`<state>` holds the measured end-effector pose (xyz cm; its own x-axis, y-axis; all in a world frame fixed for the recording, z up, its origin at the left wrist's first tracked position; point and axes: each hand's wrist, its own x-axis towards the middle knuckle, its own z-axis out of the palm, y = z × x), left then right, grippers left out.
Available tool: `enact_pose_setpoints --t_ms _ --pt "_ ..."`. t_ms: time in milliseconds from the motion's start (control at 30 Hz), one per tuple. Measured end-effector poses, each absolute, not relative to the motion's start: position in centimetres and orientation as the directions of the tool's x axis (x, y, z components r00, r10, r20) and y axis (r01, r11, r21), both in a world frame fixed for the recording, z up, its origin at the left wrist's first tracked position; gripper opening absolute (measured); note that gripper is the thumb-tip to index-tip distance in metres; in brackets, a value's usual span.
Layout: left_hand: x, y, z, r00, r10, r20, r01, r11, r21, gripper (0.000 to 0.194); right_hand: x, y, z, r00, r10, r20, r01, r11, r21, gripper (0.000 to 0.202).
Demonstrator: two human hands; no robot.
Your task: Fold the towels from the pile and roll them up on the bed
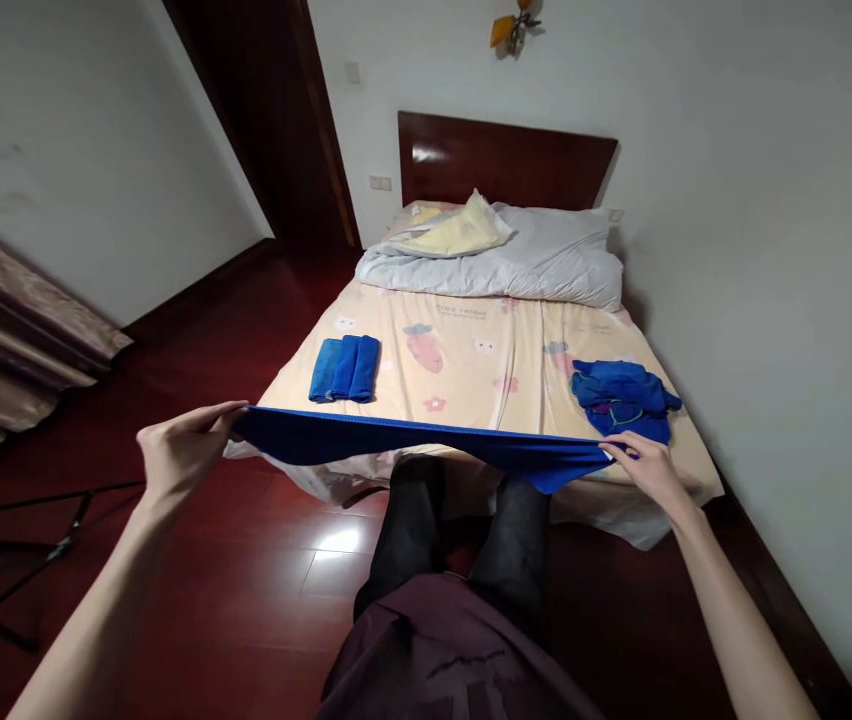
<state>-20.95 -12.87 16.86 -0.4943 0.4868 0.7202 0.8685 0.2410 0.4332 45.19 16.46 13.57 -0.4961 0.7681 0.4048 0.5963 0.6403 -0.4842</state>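
A blue towel point(426, 432) is stretched taut between my two hands, above the foot of the bed. My left hand point(190, 440) pinches its left corner. At the opposite corner, by a small white tag, my right hand point(643, 462) grips the edge between thumb and fingers. The cloth hangs down a little from its straight upper edge. Folded blue towels point(345, 368) lie side by side on the left of the bed. A rumpled pile of blue cloths point(621, 398) rests on the right, just beyond my right hand.
The bed point(471, 350) has a patterned sheet, with a grey quilt point(486, 270) and a yellow pillow point(463, 228) towards the headboard point(505, 160). Black metal legs of a stand point(58, 545) are on the floor at left. A curtain point(13, 340) hangs beyond.
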Motion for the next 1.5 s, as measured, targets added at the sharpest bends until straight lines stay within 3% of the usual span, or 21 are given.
enact_pose_setpoints --t_ms 167,300,400,533,633,733,833,967,1067,1167,1300,1500 --pt "-20.4 -14.4 16.7 -0.588 0.644 0.489 0.776 0.276 0.568 0.034 49.1 14.9 14.4 -0.557 0.798 0.231 0.643 0.591 -0.487 0.037" --pt "-20.1 -15.2 17.5 -0.595 0.748 0.293 0.71 0.318 0.629 0.037 51.7 14.0 14.7 -0.475 0.855 0.208 0.723 0.514 -0.462 0.033" --pt "-20.2 -14.5 18.7 -0.585 0.792 0.177 0.678 0.358 0.642 0.038 52.7 14.6 15.8 -0.417 0.892 0.174 0.731 0.443 -0.52 0.024" --pt "-21.1 -11.3 19.4 -0.496 0.868 0.038 0.7 0.373 0.609 0.042 52.4 17.5 18.1 -0.424 0.905 -0.015 0.718 0.327 -0.614 0.019" --pt "-22.1 -6.9 18.8 -0.417 0.906 -0.067 0.705 0.369 0.605 0.043 50.7 21.4 19.1 -0.414 0.899 -0.144 0.771 0.262 -0.581 0.015" --pt "-22.9 -1.2 17.6 -0.387 0.909 -0.153 0.654 0.388 0.649 0.036 48.0 26.0 19.3 -0.373 0.913 -0.162 0.818 0.241 -0.523 0.008" --pt "-23.6 4.8 16.7 -0.446 0.889 -0.101 0.616 0.387 0.686 0.024 45.1 30.6 19.2 -0.323 0.944 -0.072 0.858 0.26 -0.443 0.008" --pt "-24.6 11.0 16.2 -0.573 0.798 0.185 0.62 0.275 0.735 0.017 42.4 34.7 19.4 -0.236 0.952 0.198 0.888 0.293 -0.354 0.014" --pt "-25.0 13.7 16.0 -0.587 0.696 0.414 0.651 0.102 0.752 0.022 41.7 36.3 19.1 -0.175 0.915 0.364 0.884 0.308 -0.351 0.018" --pt "-25.0 14.6 15.2 -0.568 0.631 0.529 0.679 -0.004 0.734 0.025 41.8 37.1 17.6 -0.172 0.86 0.481 0.837 0.385 -0.389 0.021" --pt "-24.9 14.0 11.9 -0.549 0.637 0.541 0.722 0.035 0.691 0.029 41.9 37.0 13.6 -0.247 0.8 0.547 0.771 0.504 -0.39 0.022" --pt "-24.6 11.6 2.6 -0.546 0.792 0.273 0.695 0.246 0.676 0.041 41.7 35.4 3.9 -0.264 0.86 0.436 0.747 0.468 -0.472 0.021"
